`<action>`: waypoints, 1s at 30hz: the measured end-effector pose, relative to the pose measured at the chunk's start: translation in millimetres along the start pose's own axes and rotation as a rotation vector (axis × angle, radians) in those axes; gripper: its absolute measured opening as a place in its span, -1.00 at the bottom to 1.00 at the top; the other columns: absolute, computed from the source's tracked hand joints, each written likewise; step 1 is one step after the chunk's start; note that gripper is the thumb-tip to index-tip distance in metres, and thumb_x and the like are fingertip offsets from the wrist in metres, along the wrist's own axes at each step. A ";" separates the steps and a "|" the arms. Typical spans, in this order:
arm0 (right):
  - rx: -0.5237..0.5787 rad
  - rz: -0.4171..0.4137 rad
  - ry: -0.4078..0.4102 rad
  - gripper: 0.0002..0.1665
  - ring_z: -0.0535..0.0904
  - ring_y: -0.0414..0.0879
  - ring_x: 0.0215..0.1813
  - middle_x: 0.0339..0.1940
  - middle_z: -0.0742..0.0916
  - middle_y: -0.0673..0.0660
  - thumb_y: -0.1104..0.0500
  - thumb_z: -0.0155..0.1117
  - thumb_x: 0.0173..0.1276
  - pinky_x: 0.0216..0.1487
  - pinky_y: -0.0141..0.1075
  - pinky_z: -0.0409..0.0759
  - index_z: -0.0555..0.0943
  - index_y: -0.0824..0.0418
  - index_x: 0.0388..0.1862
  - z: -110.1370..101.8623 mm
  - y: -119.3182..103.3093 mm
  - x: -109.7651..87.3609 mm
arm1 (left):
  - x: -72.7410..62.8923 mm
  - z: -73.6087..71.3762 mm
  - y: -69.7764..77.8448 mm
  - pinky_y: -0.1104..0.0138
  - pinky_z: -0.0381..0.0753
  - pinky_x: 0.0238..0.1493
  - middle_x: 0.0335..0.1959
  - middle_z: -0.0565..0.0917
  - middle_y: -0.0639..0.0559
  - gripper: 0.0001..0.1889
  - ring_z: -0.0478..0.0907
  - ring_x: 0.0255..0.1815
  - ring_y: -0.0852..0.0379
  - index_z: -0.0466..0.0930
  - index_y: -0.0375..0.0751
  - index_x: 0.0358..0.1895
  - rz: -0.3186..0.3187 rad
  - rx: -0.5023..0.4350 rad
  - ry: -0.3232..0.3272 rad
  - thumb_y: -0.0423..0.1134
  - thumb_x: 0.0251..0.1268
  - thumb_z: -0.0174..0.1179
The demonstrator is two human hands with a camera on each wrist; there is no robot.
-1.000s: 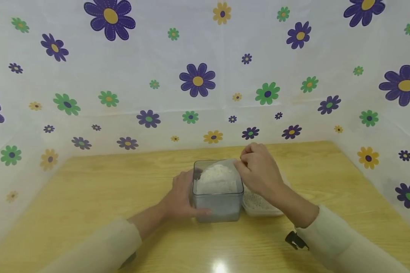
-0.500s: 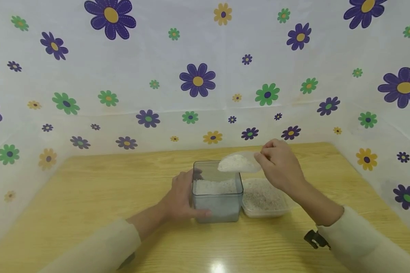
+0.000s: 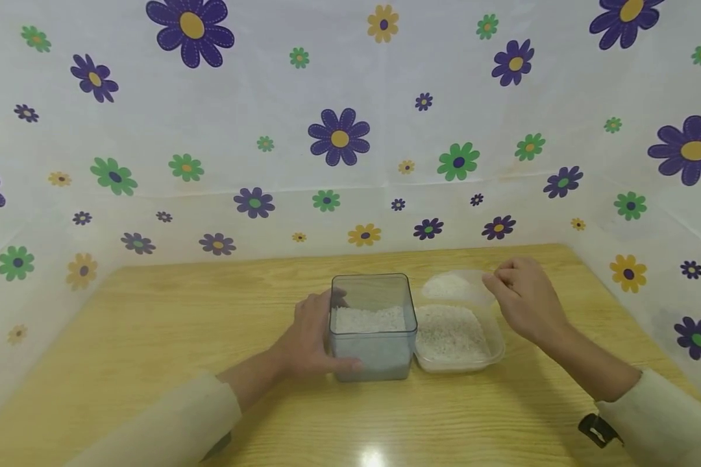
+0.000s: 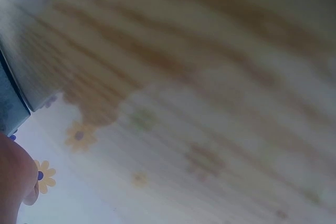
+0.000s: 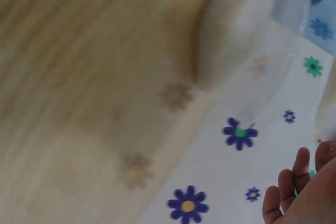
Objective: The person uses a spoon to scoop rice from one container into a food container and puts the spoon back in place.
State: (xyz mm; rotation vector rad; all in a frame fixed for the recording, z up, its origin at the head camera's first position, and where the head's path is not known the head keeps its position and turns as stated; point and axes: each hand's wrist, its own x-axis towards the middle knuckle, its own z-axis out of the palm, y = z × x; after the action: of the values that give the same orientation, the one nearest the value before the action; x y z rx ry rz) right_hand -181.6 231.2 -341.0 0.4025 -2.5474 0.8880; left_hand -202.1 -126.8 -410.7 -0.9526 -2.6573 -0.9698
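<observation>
A clear grey-blue square bin (image 3: 374,357) stands upright, partly filled with white, rice-like grains (image 3: 369,319). My left hand (image 3: 308,340) holds its left side, thumb across the front and fingers round the far side. In the left wrist view, part of that hand (image 4: 17,177) shows near the bin's corner (image 4: 13,98). My right hand (image 3: 528,301) pinches the handle end of a translucent scoop (image 3: 473,279), whose bowl carries a heap of the white grains. The scoop is over the back of a clear plastic tub (image 3: 496,347) with similar grains, which sits right beside the bin.
The wooden table (image 3: 169,344) carries the bin and tub near its middle. A white sheet printed with flowers (image 3: 339,78) closes off the back and both sides. A black strap piece (image 3: 598,429) hangs at my right sleeve.
My right hand has carried the loaded scoop up out of the bin, then rightward and down to above the tub. My left hand has stayed on the bin.
</observation>
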 end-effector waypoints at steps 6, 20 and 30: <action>-0.021 -0.005 0.069 -0.50 0.45 0.32 0.00 -0.21 0.67 0.33 0.21 0.09 0.48 0.07 0.26 0.25 0.45 0.19 -0.75 13.3 27.9 -13.7 | 0.4 -1.0 0.8 -0.07 0.05 0.32 0.21 0.47 -0.02 0.10 0.32 0.17 0.05 0.18 -0.20 0.40 0.005 -0.003 0.001 0.28 -0.22 0.48; -0.097 -0.053 0.203 -0.51 0.46 0.21 -0.14 -0.32 0.66 0.19 0.24 0.19 0.36 -0.13 0.15 0.24 0.45 0.06 -0.81 35.2 38.0 -28.8 | 0.8 -1.2 3.2 -0.07 0.10 0.31 0.13 0.49 0.00 0.09 0.33 0.12 0.07 0.22 -0.20 0.36 -0.002 -0.009 0.015 0.29 -0.26 0.50; -0.144 -0.158 0.252 -0.53 0.45 0.18 -0.17 -0.38 0.61 0.16 0.26 0.24 0.29 -0.12 0.13 0.26 0.46 0.06 -0.84 39.8 39.3 -27.9 | 0.6 -1.2 1.6 -0.07 0.10 0.32 0.15 0.47 0.05 0.08 0.31 0.16 0.10 0.22 -0.16 0.37 -0.011 -0.014 0.011 0.33 -0.24 0.47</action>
State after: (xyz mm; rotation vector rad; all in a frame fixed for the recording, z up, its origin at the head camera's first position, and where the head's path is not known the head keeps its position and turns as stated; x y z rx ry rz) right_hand -184.1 239.0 -403.0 0.4127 -2.2950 0.6491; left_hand -201.8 -126.3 -408.8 -0.9341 -2.6524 -0.9948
